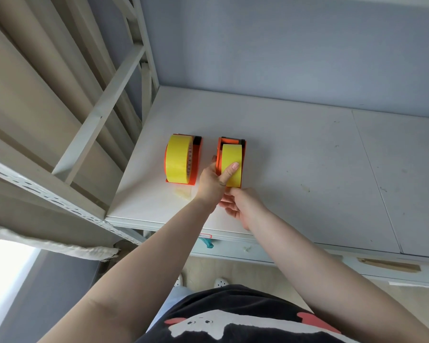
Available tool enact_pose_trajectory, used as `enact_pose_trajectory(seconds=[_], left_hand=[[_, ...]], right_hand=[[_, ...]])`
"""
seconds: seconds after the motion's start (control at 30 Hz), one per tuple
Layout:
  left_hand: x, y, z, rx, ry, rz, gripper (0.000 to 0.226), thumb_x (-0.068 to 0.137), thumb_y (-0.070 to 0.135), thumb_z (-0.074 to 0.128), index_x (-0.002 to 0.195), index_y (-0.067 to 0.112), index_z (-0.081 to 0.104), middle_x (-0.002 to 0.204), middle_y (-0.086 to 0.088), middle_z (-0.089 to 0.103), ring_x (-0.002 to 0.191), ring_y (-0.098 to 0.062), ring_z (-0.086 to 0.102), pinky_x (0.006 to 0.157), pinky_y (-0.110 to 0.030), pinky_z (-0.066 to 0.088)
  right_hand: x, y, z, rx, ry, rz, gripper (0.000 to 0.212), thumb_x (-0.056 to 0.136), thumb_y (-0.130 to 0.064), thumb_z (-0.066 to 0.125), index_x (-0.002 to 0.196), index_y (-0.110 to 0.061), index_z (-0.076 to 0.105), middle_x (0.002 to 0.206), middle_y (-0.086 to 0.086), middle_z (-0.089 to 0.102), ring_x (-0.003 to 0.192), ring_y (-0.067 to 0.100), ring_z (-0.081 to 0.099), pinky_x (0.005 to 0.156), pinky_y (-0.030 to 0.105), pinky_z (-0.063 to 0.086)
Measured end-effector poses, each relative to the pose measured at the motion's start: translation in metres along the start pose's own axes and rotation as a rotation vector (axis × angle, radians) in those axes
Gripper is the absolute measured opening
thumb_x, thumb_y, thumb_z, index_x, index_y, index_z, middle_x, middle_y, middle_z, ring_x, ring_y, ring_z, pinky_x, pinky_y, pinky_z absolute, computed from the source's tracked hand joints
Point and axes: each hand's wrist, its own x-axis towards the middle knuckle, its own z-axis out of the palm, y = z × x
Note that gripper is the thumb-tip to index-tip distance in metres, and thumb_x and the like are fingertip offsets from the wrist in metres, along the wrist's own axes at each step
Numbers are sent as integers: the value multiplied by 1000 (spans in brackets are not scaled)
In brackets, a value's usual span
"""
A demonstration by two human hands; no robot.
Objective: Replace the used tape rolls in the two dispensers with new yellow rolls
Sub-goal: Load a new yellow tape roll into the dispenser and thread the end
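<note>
The right-hand yellow roll (231,164) sits upright in the right orange dispenser (219,157), near the shelf's front edge, a bit left of centre in view. Left hand (212,183) comes in from 7 o'clock and clamps this unit: thumb (229,172) laid flat on the roll's outer yellow face, pointing to 1 o'clock, while the other fingers wrap round the dispenser's left orange wall, only their tips showing. So a narrow grip, holding roll + dispenser together. Right hand (238,206) is at 6 o'clock of the roll, just below the dispenser's near end, palm turned up, fingers curled in; fingertips meet the bottom edge of the yellow band, but whether they pinch a tape end I can't tell, as the left hand covers that spot.

At 9 o'clock, just beside and not touching, stands the left orange dispenser (195,164) w/ its own left yellow roll (177,158), cardboard core facing right. Both dispensers have their black ends toward 12 o'clock, i.e. the grey wall (295,45). At 7 o'clock of the left unit, a small pale crumpled scrap (182,193) lies on the shelf (307,157). Shelf surface is white-grey w/ a few scuffs at 3 o'clock. A white metal frame (102,112) runs diagonally at 10 o'clock. Nothing sits between the hands and the right unit.
</note>
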Motion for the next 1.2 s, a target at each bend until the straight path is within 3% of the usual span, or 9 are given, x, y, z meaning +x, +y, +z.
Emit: enact_pose_trajectory(seconds=[0.13,0.3,0.43,0.53,0.73,0.87,1.0,1.1,1.2], left_hand=[[2,1,-2,58,-23,-4,41,87,43,64,109,8,62,87,3,71,82,-15,69,70,-18,54],[2,-2,-7,37,-138,8,58,85,56,60,120,10,58,107,-2,70,100,-17,66,84,-24,52],[-1,-6,-17,-34,-190,53,39,74,35,75,95,12,52,99,-3,60,92,-16,56,84,-30,46],[-4,-9,-21,-83,-210,68,28,78,21,71,94,12,51,95,-3,59,91,-17,53,83,-32,44],[-7,-6,-13,31,-162,61,61,62,44,82,108,12,57,101,-13,69,94,-24,65,91,-45,51],[-7,-6,-14,73,-129,97,42,74,29,79,110,17,60,105,-12,70,100,-30,67,94,-47,53],[-9,-5,-15,60,-195,86,30,88,15,68,115,19,55,107,-4,68,96,-11,66,94,-32,53],[-10,-4,-15,65,-233,95,30,93,9,59,121,14,51,111,-4,65,95,-1,65,87,-19,50],[-12,-4,-15,101,-227,118,28,96,14,56,124,16,50,115,-5,63,101,-8,62,89,-16,48]], right_hand=[[-2,0,-9,-144,-24,-87,15,90,-11,49,92,-9,64,72,5,68,56,14,60,47,17,41],[0,3,-24,-233,107,-217,7,78,-17,55,74,-12,59,68,4,56,58,20,50,57,28,44],[0,13,-25,-222,208,-288,33,76,-29,63,102,-14,50,83,-5,53,72,12,53,76,39,49],[1,16,-27,-243,210,-309,46,68,-39,62,105,-15,49,88,-8,51,75,7,50,71,34,43],[2,9,-38,-444,107,-364,37,69,-42,58,95,-15,54,81,-4,57,73,17,53,67,32,40],[8,2,-45,-473,127,-403,51,65,-51,53,92,-9,61,78,0,58,74,21,55,67,34,41],[19,-4,-51,-303,181,-520,45,84,-49,61,116,-17,57,99,0,64,96,20,63,88,40,50],[26,-1,-45,-239,48,-494,67,84,-49,62,138,-13,46,120,7,63,111,19,62,103,40,46],[29,-2,-46,-232,-48,-460,76,74,-65,61,121,-6,58,113,2,69,107,18,64,105,50,43]])
